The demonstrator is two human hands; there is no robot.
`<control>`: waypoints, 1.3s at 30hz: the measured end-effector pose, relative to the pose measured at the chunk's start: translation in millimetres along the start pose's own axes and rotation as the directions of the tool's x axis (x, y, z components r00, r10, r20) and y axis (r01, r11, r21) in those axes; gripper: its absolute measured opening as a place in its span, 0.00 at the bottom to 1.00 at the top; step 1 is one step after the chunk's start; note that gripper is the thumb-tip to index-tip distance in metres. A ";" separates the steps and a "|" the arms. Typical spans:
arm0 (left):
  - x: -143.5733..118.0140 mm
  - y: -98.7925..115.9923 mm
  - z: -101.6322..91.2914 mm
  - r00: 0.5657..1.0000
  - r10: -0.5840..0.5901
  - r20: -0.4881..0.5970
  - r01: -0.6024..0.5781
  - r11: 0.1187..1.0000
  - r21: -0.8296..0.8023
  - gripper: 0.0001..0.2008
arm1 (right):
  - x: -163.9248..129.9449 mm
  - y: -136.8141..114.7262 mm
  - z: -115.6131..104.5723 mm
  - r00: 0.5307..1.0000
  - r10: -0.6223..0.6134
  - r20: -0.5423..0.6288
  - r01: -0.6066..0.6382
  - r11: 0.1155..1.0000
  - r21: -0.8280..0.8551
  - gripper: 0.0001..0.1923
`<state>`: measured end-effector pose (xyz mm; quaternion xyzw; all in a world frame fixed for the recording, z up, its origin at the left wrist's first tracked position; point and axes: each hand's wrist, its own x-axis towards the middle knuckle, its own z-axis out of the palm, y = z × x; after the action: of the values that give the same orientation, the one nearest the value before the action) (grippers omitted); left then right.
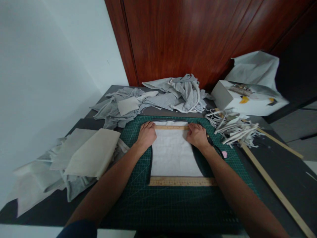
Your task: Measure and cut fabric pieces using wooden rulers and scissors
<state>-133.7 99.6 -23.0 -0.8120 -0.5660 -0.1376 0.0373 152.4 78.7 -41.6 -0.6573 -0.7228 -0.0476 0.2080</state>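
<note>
The green cutting mat (173, 201) lay across the dark bench (279, 172), and everything else was placed by it. Nearest the person, a wooden ruler (182, 181) lay flat on the mat, running left to right along the near edge of a white fabric piece (173, 152). That fabric sat spread flat in the middle of the mat, over a darker layer that showed at its sides.

Both forearms reached over the mat to the fabric's far edge. The left hand (146, 134) pressed down on the far left corner of the fabric, fingers together and curled onto the cloth. The right hand (197, 135) pressed the far right corner the same way, fingers close together and bent down. Between the two hands a second wooden ruler (172, 127) lay along the far edge of the fabric, its ends touching or tucked under the fingers; I could not tell which.

Left of the mat, folded pale cloth pieces (86, 155) were stacked on the bench. Right of the mat lay a long wooden stick (274, 190), and a heap of cut fabric strips (234, 127) sat off the mat's far right corner. Beyond the mat's far edge was a pile of grey cloth (158, 97), with a white box (245, 97) to the far right against the wooden panel (198, 36).
</note>
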 end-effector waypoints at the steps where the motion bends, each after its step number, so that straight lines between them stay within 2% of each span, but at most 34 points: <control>1: -0.1 -0.2 -0.5 1.000 -0.003 -0.002 0.003 1.000 0.003 0.23 | 0.0 1.8 0.6 1.000 -0.004 0.002 0.004 1.000 0.002 0.21; 6: 0.1 -1.2 0.3 0.999 -0.031 -0.012 0.031 1.000 0.005 0.23 | 1.4 6.4 -1.6 1.000 0.003 0.006 -0.003 1.000 0.015 0.22; 10: 0.0 -0.6 2.4 0.999 -0.041 -0.022 0.041 0.999 -0.002 0.23 | 2.5 -3.9 -9.5 0.998 -0.015 -0.057 0.016 1.000 0.021 0.21; 17: -1.1 1.7 2.4 0.999 -0.046 -0.018 0.046 0.999 -0.020 0.23 | -3.2 -36.8 -2.2 0.976 -0.217 -0.003 0.215 0.968 0.126 0.20; 21: -2.0 2.4 2.2 0.999 -0.042 -0.018 0.042 0.999 -0.009 0.23 | -8.1 -39.9 3.6 0.982 -0.189 -0.016 0.190 0.974 0.127 0.23; 27: -2.7 3.0 2.9 0.998 -0.057 -0.024 0.057 0.998 -0.007 0.22 | -11.3 -42.4 0.7 0.991 -0.135 -0.007 0.135 0.988 0.075 0.24; 34: -1.5 11.9 -6.3 0.984 -0.170 -0.057 0.174 0.983 0.066 0.19 | -12.8 -46.1 2.6 0.994 -0.110 -0.017 0.111 0.993 0.032 0.24; 36: -3.3 16.5 -9.8 0.989 -0.121 -0.090 0.129 0.988 0.085 0.19 | -12.8 -45.8 3.8 0.992 -0.121 -0.019 0.122 0.992 0.040 0.25; 39: -7.6 25.2 -10.8 0.996 0.078 -0.050 -0.075 0.996 0.051 0.17 | -12.8 -45.4 4.7 0.991 -0.132 -0.014 0.132 0.990 0.041 0.26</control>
<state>-114.6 81.3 -12.2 -0.8280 -0.5367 -0.1432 0.0774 107.9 62.4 -41.3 -0.6033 -0.7643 -0.0497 0.2223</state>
